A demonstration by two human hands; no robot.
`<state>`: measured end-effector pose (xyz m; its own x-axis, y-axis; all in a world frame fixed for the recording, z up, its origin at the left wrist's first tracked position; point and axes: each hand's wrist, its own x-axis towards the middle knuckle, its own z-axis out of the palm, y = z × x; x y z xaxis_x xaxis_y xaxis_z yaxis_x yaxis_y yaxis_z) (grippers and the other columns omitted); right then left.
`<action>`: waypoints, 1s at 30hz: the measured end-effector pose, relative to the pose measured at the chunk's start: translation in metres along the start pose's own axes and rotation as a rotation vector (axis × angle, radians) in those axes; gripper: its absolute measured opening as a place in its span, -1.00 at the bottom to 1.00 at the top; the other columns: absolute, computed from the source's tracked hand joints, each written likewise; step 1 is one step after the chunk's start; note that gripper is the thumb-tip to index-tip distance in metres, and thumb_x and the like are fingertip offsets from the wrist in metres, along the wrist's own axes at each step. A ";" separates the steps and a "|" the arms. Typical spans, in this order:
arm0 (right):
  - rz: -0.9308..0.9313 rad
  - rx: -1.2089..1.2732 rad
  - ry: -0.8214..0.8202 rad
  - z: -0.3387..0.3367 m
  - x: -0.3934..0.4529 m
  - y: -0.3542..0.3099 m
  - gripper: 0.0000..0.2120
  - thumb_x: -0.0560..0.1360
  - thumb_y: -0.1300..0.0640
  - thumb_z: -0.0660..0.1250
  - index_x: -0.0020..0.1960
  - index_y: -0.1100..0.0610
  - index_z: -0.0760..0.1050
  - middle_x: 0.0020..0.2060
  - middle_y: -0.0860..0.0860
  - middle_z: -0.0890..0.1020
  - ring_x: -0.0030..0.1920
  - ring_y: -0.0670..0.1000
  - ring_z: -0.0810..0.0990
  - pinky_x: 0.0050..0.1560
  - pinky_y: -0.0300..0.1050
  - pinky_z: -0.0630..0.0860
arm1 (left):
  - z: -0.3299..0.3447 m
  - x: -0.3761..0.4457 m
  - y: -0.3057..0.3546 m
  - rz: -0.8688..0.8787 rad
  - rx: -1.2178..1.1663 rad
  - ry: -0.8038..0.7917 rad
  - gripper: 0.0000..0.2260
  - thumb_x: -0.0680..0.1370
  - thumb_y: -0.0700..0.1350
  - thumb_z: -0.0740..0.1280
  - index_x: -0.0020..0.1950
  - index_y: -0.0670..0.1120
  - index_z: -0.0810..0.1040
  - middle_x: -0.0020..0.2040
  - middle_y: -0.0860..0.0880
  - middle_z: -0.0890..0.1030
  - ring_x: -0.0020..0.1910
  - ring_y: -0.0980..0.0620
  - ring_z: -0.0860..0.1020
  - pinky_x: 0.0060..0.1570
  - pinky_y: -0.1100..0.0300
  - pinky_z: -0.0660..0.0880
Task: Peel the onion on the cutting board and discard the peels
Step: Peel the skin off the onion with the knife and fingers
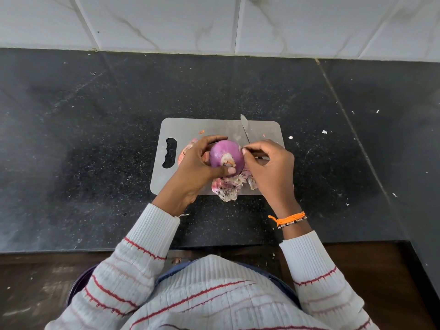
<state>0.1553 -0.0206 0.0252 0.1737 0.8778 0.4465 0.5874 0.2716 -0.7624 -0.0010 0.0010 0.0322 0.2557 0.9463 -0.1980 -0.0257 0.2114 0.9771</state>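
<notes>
— One onion (226, 154), purple, mostly bare of dry skin, held up just above the cutting board (214, 126). Root end turned toward the camera, pale with a bit of orange.

— Held how?

— Gripped in the left hand (195, 166), fingers curled over the far side, thumb pressed against the near underside.

— And the other?

— Right hand (269, 164) closed at the onion's right edge, thumb and forefinger pinching a thin strip of skin there. Also wrapped round the handle of a knife (245, 129), as far as could be told; handle hidden, blade pointed away toward the far edge of the board.

— Peels?

— Piled loose on the board under both hands: pale pink peels (227, 188) spilling over the near edge, more orange-pink scraps (188, 148) behind the left hand near the handle slot. Two tiny bits farther back on the board.

— Around that?

— Grey board lying flat on a dark speckled countertop (95, 139), dotted with small white flecks. White marbled tile wall (166, 20) behind. Orange thread bracelet (288, 219) on the right wrist, striped ribbed sleeves (133, 263) on both arms.
</notes>
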 end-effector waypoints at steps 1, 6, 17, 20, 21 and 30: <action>0.021 0.017 0.003 0.000 -0.001 0.000 -0.94 0.45 0.31 0.38 -0.11 0.24 0.62 -0.23 0.06 0.66 -0.22 -0.10 0.60 -0.17 -0.35 0.54 | 0.000 0.000 0.000 -0.001 0.000 0.003 -0.39 0.24 -0.38 0.52 0.24 -0.08 0.47 0.19 -0.03 0.49 0.17 -0.07 0.51 0.00 0.06 0.60; 0.076 0.088 0.006 0.001 -0.004 -0.004 -0.93 0.48 0.23 0.37 -0.09 0.23 0.62 -0.22 0.04 0.65 -0.21 -0.13 0.61 -0.18 -0.41 0.50 | 0.000 -0.001 0.000 -0.020 -0.023 0.024 -0.39 0.25 -0.39 0.52 0.25 -0.08 0.47 0.20 -0.05 0.48 0.16 -0.10 0.52 -0.04 0.10 0.61; 0.034 0.012 0.011 0.003 -0.003 -0.005 -0.95 0.43 0.30 0.41 -0.12 0.24 0.62 -0.23 0.03 0.63 -0.24 -0.21 0.56 -0.18 -0.48 0.46 | -0.001 -0.004 0.001 -0.004 0.012 0.028 -0.39 0.22 -0.37 0.54 0.21 -0.05 0.49 0.21 -0.05 0.49 0.18 -0.09 0.51 0.02 0.00 0.59; 0.109 0.061 0.019 0.003 -0.002 -0.005 -0.94 0.48 0.28 0.36 -0.10 0.21 0.62 -0.22 0.03 0.64 -0.21 -0.14 0.58 -0.17 -0.36 0.52 | -0.002 -0.005 0.003 -0.017 -0.012 0.025 -0.42 0.22 -0.37 0.54 0.17 -0.01 0.50 0.20 -0.05 0.50 0.17 -0.09 0.52 0.01 -0.01 0.59; 0.143 0.091 0.020 0.003 -0.002 -0.005 -0.92 0.50 0.26 0.34 -0.09 0.20 0.62 -0.22 0.02 0.64 -0.20 -0.12 0.60 -0.16 -0.29 0.55 | -0.002 -0.005 0.004 -0.017 -0.013 0.027 -0.42 0.22 -0.37 0.54 0.16 -0.01 0.51 0.19 -0.05 0.50 0.16 -0.09 0.52 0.00 0.00 0.60; 0.074 0.071 0.013 0.005 -0.005 -0.009 -0.96 0.42 0.29 0.42 -0.13 0.24 0.63 -0.23 0.05 0.63 -0.24 -0.21 0.57 -0.19 -0.48 0.45 | 0.001 -0.007 0.005 -0.046 -0.016 0.052 -0.42 0.23 -0.37 0.54 0.18 -0.04 0.49 0.16 -0.04 0.50 0.15 -0.11 0.53 -0.02 0.00 0.61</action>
<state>0.1456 -0.0260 0.0273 0.2252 0.8915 0.3931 0.5151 0.2335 -0.8247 -0.0024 -0.0052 0.0383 0.2065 0.9469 -0.2464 -0.0307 0.2580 0.9657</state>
